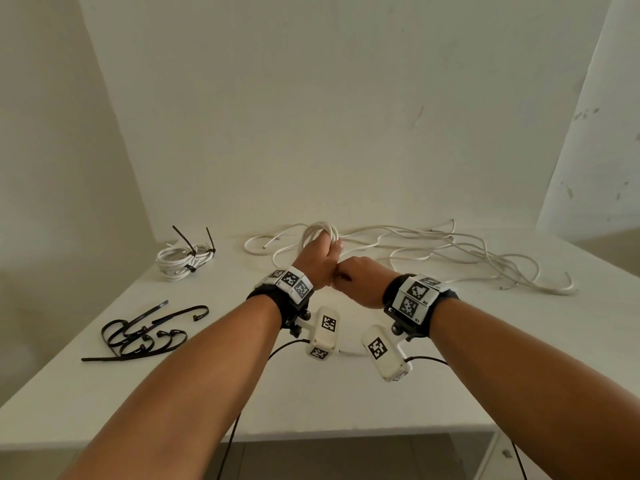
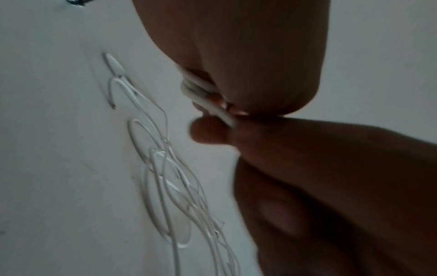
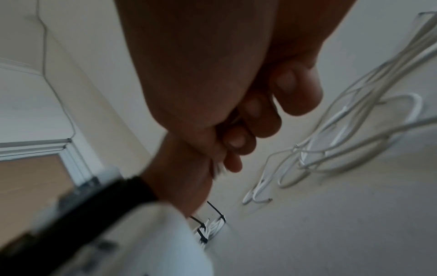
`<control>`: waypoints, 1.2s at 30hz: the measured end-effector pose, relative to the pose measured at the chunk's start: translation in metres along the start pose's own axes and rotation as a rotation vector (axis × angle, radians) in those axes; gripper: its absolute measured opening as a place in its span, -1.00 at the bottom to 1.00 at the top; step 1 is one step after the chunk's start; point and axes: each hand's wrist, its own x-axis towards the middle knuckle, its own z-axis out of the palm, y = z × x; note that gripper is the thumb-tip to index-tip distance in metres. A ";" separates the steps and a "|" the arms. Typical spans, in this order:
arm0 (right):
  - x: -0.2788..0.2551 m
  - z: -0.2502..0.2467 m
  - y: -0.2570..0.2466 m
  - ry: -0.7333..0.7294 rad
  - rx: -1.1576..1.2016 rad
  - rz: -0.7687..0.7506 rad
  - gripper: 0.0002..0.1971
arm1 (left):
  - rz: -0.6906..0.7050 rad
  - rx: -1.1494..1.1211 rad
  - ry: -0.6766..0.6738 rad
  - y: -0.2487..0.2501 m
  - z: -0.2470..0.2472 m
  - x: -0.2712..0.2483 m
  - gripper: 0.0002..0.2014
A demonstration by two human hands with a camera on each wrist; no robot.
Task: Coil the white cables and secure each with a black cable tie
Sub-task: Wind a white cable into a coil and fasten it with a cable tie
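My left hand (image 1: 320, 256) grips a small coil of white cable (image 1: 320, 231) held upright above the table's far middle. In the left wrist view the coil's loops (image 2: 198, 89) sit under the palm, and a strand runs down into my right hand (image 2: 295, 164). My right hand (image 1: 349, 277) is curled beside the left wrist and pinches that strand. Its curled fingers (image 3: 255, 121) show in the right wrist view, where the strand is mostly hidden. Several black cable ties (image 1: 142, 336) lie loose at the left front.
A tangle of loose white cables (image 1: 450, 252) sprawls over the white table (image 1: 346, 403) behind and to the right of my hands. A finished coil with black ties (image 1: 183, 259) lies at the far left. Walls close in behind and on both sides.
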 end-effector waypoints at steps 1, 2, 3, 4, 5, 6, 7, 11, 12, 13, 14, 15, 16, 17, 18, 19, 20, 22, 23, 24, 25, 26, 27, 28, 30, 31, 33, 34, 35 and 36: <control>-0.002 -0.004 0.000 -0.015 -0.019 -0.012 -0.73 | -0.031 0.011 -0.034 -0.002 -0.001 -0.001 -0.70; -0.003 -0.008 0.002 -0.018 -0.023 -0.023 -0.74 | -0.059 0.049 -0.081 -0.005 -0.002 -0.001 -0.70; -0.004 -0.012 0.003 -0.009 -0.017 -0.036 -0.76 | -0.073 0.104 -0.132 -0.007 -0.001 -0.002 -0.71; -0.006 -0.016 0.005 0.011 -0.004 -0.049 -0.79 | -0.072 0.129 -0.172 -0.007 -0.001 -0.003 -0.71; -0.006 -0.018 0.007 0.043 0.021 -0.061 -0.82 | -0.062 0.109 -0.196 -0.008 -0.001 -0.004 -0.71; -0.007 -0.020 0.009 0.082 0.059 -0.074 -0.86 | -0.047 0.064 -0.218 -0.007 0.000 -0.006 -0.70; -0.008 -0.022 0.010 0.115 0.101 -0.089 -0.90 | -0.021 0.027 -0.251 -0.005 0.001 -0.010 -0.69; -0.008 -0.030 0.015 0.205 0.244 -0.147 -0.97 | -0.137 -0.327 -0.383 0.004 0.002 -0.021 -0.40; -0.008 -0.032 0.017 0.241 0.287 -0.150 -0.96 | -0.161 -0.387 -0.401 0.005 0.002 -0.021 -0.32; -0.008 -0.032 0.020 0.287 0.326 -0.151 -0.94 | -0.160 -0.420 -0.416 0.005 0.002 -0.020 -0.27; -0.007 -0.032 0.022 0.339 0.356 -0.156 -0.91 | -0.149 -0.450 -0.429 0.007 0.000 -0.020 -0.27; -0.005 -0.030 0.024 0.387 0.377 -0.172 -0.88 | -0.141 -0.476 -0.440 0.008 -0.003 -0.020 -0.32; -0.004 -0.028 0.025 0.429 0.385 -0.199 -0.89 | -0.132 -0.506 -0.451 0.010 -0.006 -0.022 -0.39; -0.002 -0.025 0.026 0.464 0.387 -0.226 -0.92 | -0.113 -0.524 -0.465 0.012 -0.009 -0.023 -0.46; -0.001 -0.023 0.027 0.486 0.396 -0.245 -0.96 | -0.095 -0.541 -0.478 0.013 -0.012 -0.024 -0.51; 0.000 -0.022 0.027 0.497 0.421 -0.247 -0.95 | -0.080 -0.561 -0.487 0.013 -0.014 -0.024 -0.54; 0.000 -0.020 0.026 0.501 0.460 -0.242 -0.93 | -0.075 -0.595 -0.489 0.014 -0.016 -0.025 -0.54; -0.001 -0.018 0.022 0.506 0.507 -0.235 -0.89 | -0.099 -0.722 -0.496 0.013 -0.019 -0.024 -0.54; -0.002 -0.017 0.020 0.511 0.510 -0.237 -0.88 | -0.129 -0.805 -0.498 0.014 -0.020 -0.024 -0.55; -0.002 -0.016 0.018 0.510 0.511 -0.243 -0.87 | -0.161 -0.873 -0.503 0.016 -0.022 -0.026 -0.55; -0.003 -0.016 0.018 0.503 0.509 -0.250 -0.85 | -0.186 -0.913 -0.506 0.016 -0.024 -0.028 -0.56; -0.003 -0.016 0.018 0.490 0.502 -0.257 -0.84 | -0.203 -0.931 -0.514 0.016 -0.026 -0.030 -0.57; -0.002 -0.016 0.018 0.475 0.495 -0.259 -0.82 | -0.216 -0.943 -0.522 0.015 -0.027 -0.032 -0.57; -0.001 -0.015 0.019 0.465 0.500 -0.259 -0.81 | -0.218 -0.950 -0.530 0.014 -0.029 -0.033 -0.56; 0.001 -0.011 0.018 0.477 0.533 -0.258 -0.80 | -0.229 -0.952 -0.502 0.011 -0.029 -0.032 -0.54; 0.003 -0.010 0.017 0.503 0.534 -0.261 -0.80 | -0.250 -0.943 -0.464 0.011 -0.028 -0.030 -0.52; 0.007 -0.005 0.017 0.592 0.487 -0.283 -0.81 | -0.292 -0.868 -0.356 0.013 -0.028 -0.025 -0.49; 0.010 -0.003 0.017 0.638 0.459 -0.302 -0.83 | -0.298 -0.792 -0.300 0.013 -0.029 -0.023 -0.47; 0.012 -0.001 0.016 0.672 0.438 -0.317 -0.84 | -0.296 -0.708 -0.253 0.011 -0.030 -0.019 -0.46; 0.014 0.001 0.015 0.692 0.428 -0.319 -0.85 | -0.295 -0.638 -0.220 0.009 -0.031 -0.016 -0.45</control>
